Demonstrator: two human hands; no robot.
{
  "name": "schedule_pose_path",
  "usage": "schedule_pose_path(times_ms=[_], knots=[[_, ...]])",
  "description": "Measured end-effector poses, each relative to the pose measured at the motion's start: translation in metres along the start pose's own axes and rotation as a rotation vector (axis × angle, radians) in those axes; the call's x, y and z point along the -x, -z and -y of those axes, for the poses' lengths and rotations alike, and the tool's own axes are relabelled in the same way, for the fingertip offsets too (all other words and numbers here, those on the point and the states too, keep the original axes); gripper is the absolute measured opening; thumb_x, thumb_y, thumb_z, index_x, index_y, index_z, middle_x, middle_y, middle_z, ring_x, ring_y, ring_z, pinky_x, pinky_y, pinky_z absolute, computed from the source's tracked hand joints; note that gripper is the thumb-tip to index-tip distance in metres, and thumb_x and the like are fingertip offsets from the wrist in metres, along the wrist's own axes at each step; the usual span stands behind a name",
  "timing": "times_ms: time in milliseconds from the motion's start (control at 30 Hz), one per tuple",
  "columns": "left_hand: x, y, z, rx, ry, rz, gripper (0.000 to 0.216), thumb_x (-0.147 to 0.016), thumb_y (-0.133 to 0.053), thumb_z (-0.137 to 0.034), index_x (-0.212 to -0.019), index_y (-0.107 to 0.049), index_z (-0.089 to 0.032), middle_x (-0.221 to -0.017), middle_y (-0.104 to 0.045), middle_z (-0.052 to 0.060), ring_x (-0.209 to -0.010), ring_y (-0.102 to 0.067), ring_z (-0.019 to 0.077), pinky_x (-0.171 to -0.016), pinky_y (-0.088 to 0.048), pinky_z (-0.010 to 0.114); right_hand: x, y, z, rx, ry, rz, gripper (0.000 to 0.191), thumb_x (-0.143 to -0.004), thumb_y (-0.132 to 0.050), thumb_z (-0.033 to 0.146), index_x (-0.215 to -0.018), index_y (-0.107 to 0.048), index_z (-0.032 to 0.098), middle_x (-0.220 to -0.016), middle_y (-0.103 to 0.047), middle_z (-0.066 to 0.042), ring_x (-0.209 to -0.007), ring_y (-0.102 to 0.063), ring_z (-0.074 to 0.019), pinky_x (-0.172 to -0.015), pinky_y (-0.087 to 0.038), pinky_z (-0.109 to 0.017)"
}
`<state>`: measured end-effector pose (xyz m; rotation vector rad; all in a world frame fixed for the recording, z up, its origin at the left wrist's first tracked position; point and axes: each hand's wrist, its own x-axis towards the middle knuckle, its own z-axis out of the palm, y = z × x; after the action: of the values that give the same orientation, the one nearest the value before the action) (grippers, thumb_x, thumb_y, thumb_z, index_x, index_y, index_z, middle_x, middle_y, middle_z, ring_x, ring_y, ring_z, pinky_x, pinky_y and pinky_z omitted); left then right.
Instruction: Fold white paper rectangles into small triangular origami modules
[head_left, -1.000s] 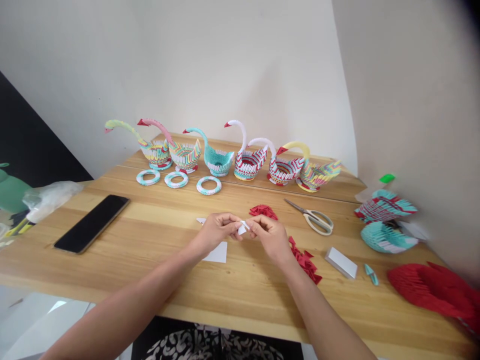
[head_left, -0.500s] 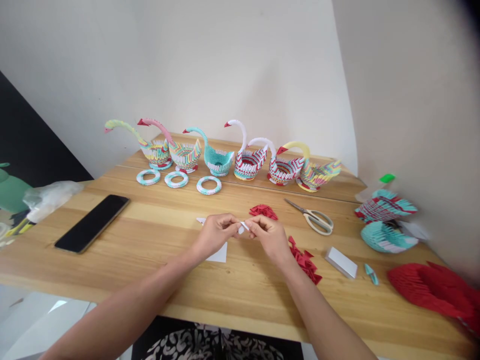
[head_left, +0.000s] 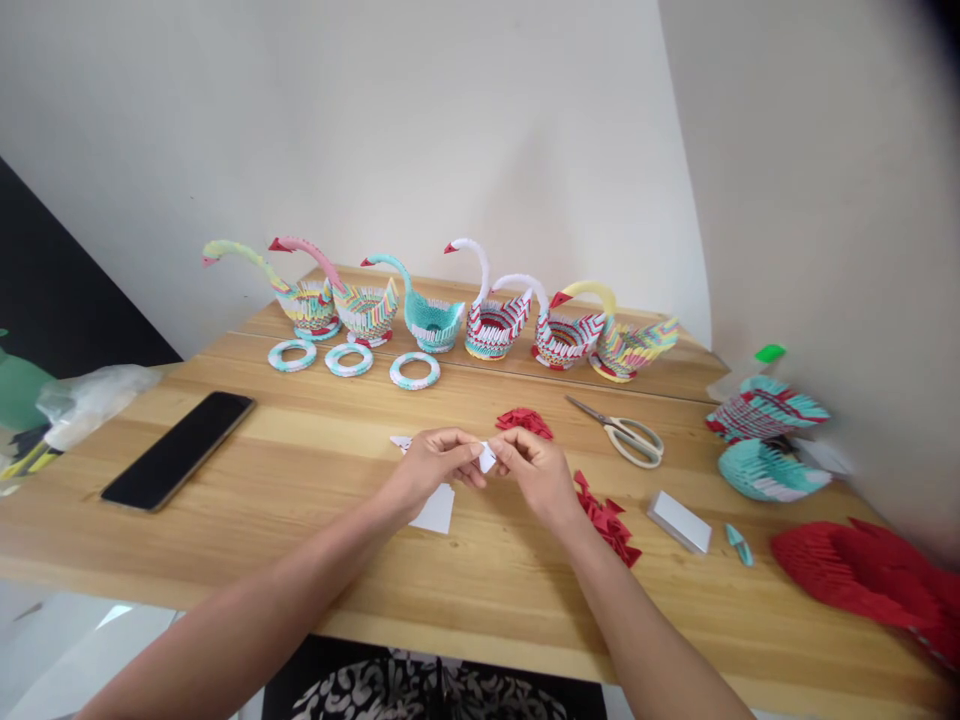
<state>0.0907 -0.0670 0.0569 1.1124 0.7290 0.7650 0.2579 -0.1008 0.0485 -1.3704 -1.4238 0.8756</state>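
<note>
Between my two hands is a small folded piece of white paper point(head_left: 487, 458), held above the table. My left hand point(head_left: 441, 465) pinches its left side, and the fingers of my right hand point(head_left: 531, 462) are closed on its right side. Under my left wrist lie flat white paper slips point(head_left: 435, 510), partly covered by the hand. Some folded white pieces point(head_left: 400, 442) peek out behind my left hand. Two heaps of folded red paper pieces lie close to my right hand: one heap point(head_left: 525, 421) just behind it, the other heap point(head_left: 609, 520) beside the forearm.
Several folded-paper swans point(head_left: 435, 322) stand along the back, with paper rings point(head_left: 415, 371) before them. A phone point(head_left: 180, 450) lies left. Scissors point(head_left: 634, 440), a white block point(head_left: 679, 521), a small teal piece point(head_left: 739, 545), a teal paper body point(head_left: 772, 472) and a red one point(head_left: 855, 575) are right.
The white paper between my fingers has turned and now shows a broader, pointed face. Both hands stay in nearly the same place, and the view has shifted slightly.
</note>
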Motion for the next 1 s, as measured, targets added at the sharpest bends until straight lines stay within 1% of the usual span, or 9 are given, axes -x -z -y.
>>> schedule_pose_path(times_ms=[100, 200, 333, 433, 567, 633, 700, 833, 1000], knots=[[0.0, 0.0, -0.003, -0.159, -0.051, -0.013, 0.024, -0.074, -0.068, -0.038, -0.072, -0.064, -0.014, -0.064, -0.066, 0.002, -0.059, -0.061, 0.0127, -0.063, -0.047, 0.024, 0.001, 0.001, 0.002, 0.122, 0.053, -0.008, 0.021, -0.085, -0.056, 0.035, -0.073, -0.06, 0.019, -0.064, -0.06, 0.001, -0.06, -0.055, -0.0139, -0.057, -0.041, -0.024], [0.0, 0.003, -0.005, -0.31, -0.13, 0.014, 0.023, -0.078, -0.062, -0.036, -0.072, -0.066, -0.014, -0.069, -0.067, 0.003, -0.066, -0.06, 0.0133, -0.066, -0.046, 0.024, 0.002, 0.002, 0.007, 0.277, 0.148, -0.028, 0.019, -0.087, -0.054, 0.03, -0.071, -0.06, 0.02, -0.067, -0.061, 0.0, -0.063, -0.055, -0.0141, -0.059, -0.039, -0.025], [0.0, 0.006, -0.007, -0.509, -0.214, -0.033, 0.025, -0.079, -0.059, -0.035, -0.067, -0.066, -0.014, -0.065, -0.063, 0.001, -0.062, -0.052, 0.0113, -0.058, -0.037, 0.022, 0.005, 0.002, 0.012, 0.372, 0.26, -0.027, 0.019, -0.087, -0.054, 0.029, -0.071, -0.06, 0.021, -0.068, -0.062, 0.0, -0.065, -0.056, -0.0153, -0.063, -0.04, -0.026], [-0.001, 0.006, -0.009, -0.469, -0.212, -0.058, 0.023, -0.075, -0.062, -0.033, -0.062, -0.063, -0.015, -0.059, -0.057, -0.001, -0.058, -0.045, 0.0101, -0.054, -0.033, 0.021, 0.007, 0.001, 0.012, 0.299, 0.245, -0.036, 0.018, -0.089, -0.053, 0.031, -0.077, -0.062, 0.022, -0.071, -0.064, -0.002, -0.067, -0.058, -0.0168, -0.065, -0.043, -0.027], [0.0, 0.005, -0.011, -0.301, -0.191, -0.138, 0.022, -0.072, -0.064, -0.033, -0.06, -0.061, -0.015, -0.058, -0.054, -0.002, -0.058, -0.044, 0.0098, -0.057, -0.035, 0.021, 0.008, -0.001, 0.01, 0.049, 0.164, -0.052, 0.019, -0.091, -0.048, 0.038, -0.094, -0.058, 0.021, -0.079, -0.065, -0.003, -0.072, -0.061, -0.0171, -0.068, -0.047, -0.028], [0.001, 0.004, -0.012, -0.248, -0.188, -0.183, 0.022, -0.072, -0.064, -0.033, -0.06, -0.062, -0.015, -0.059, -0.055, -0.001, -0.06, -0.046, 0.0107, -0.06, -0.037, 0.022, 0.007, -0.003, 0.008, 0.011, 0.15, -0.017, 0.017, -0.088, -0.053, 0.038, -0.091, -0.056, 0.021, -0.077, -0.064, -0.002, -0.071, -0.06, -0.0166, -0.066, -0.047, -0.027], [0.001, 0.003, -0.012, -0.222, -0.183, -0.202, 0.023, -0.073, -0.064, -0.035, -0.061, -0.063, -0.015, -0.061, -0.057, 0.0, -0.062, -0.048, 0.0119, -0.063, -0.04, 0.023, 0.006, -0.006, 0.005, 0.037, 0.148, -0.01, 0.016, -0.083, -0.06, 0.037, -0.084, -0.055, 0.021, -0.074, -0.061, -0.001, -0.069, -0.059, -0.0161, -0.065, -0.046, -0.026], [0.002, 0.001, -0.011, -0.222, -0.169, -0.168, 0.023, -0.073, -0.064, -0.034, -0.06, -0.062, -0.016, -0.062, -0.06, 0.0, -0.063, -0.05, 0.0126, -0.066, -0.041, 0.024, 0.003, -0.009, 0.001, 0.049, 0.117, -0.084, 0.017, -0.08, -0.063, 0.035, -0.075, -0.055, 0.02, -0.07, -0.059, 0.0, -0.067, -0.056, -0.0155, -0.063, -0.045, -0.026], [0.002, 0.003, -0.012, -0.223, -0.16, -0.096, 0.02, -0.073, -0.062, -0.031, -0.061, -0.062, -0.016, -0.062, -0.06, 0.0, -0.061, -0.051, 0.0114, -0.064, -0.04, 0.023, 0.004, -0.005, 0.005, 0.071, 0.145, -0.084, 0.013, -0.081, -0.062, 0.032, -0.077, -0.059, 0.02, -0.072, -0.063, -0.001, -0.068, -0.058, -0.0158, -0.066, -0.045, -0.027]])
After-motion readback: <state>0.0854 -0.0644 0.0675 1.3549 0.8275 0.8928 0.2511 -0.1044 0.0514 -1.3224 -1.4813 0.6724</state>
